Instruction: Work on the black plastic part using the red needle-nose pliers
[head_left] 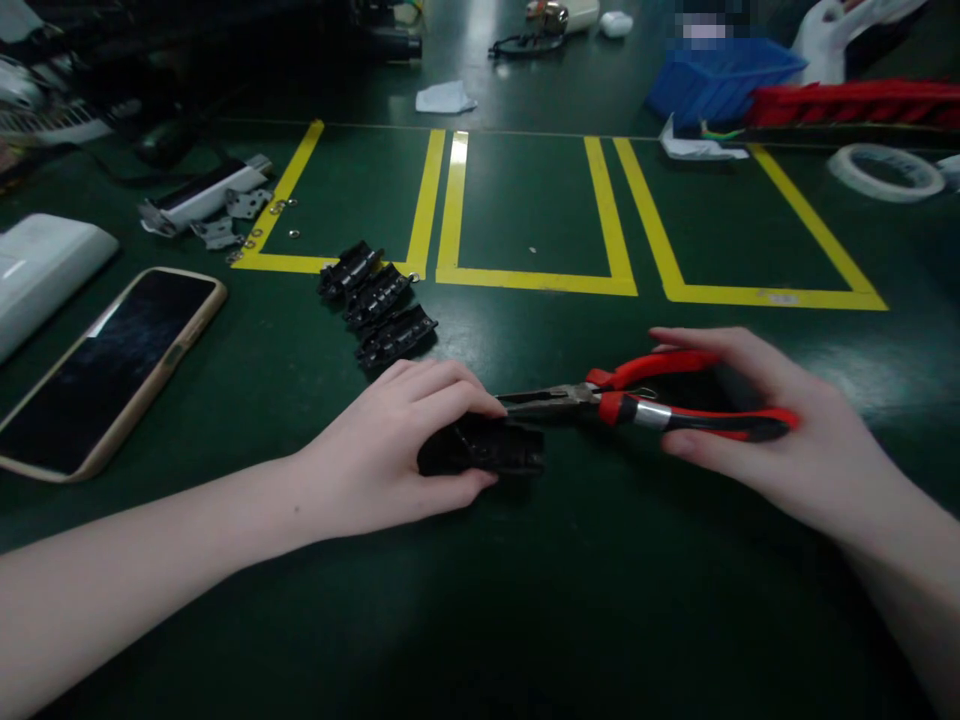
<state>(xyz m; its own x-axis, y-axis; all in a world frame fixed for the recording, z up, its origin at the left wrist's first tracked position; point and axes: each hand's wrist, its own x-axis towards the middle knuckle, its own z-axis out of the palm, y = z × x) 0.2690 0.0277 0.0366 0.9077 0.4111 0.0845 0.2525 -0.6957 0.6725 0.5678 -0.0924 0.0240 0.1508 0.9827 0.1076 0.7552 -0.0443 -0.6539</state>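
The black part [510, 447] lies under the left hand [405, 440], pinched between thumb and fingers. The right hand [817, 450] is wrapped around the pliers [581, 395], their tips at the part's far edge; their bite is hidden. Work on this part looks unfinished. Three similar parts [380, 297] lie just beyond the left hand on the desk [600, 560]; whether done or waiting, I cannot tell. No brand or writing is legible.

Your left grip [390, 440] curls partway, forearm [165, 550] slanting in; your right grip [825, 450] bends wider, thumb [716, 457] apart from fingers [705, 341].
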